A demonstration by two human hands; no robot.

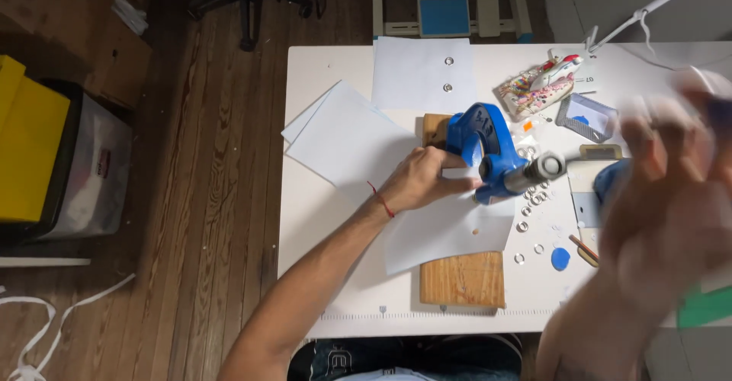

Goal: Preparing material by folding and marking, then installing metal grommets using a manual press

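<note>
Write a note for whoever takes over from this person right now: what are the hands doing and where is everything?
Left hand: resting on a paper sheet, holding it at the base of the blue press.
Right hand: raised off the table, blurred; whether it holds anything cannot be told.
Press stands on a wooden board on the white table.
Loose metal eyelets lie right of the press.
Done: a sheet at the far edge already carries two eyelets.
Left: the sheet under the press shows a small hole but no eyelet. More plain sheets lie to the left.
</note>
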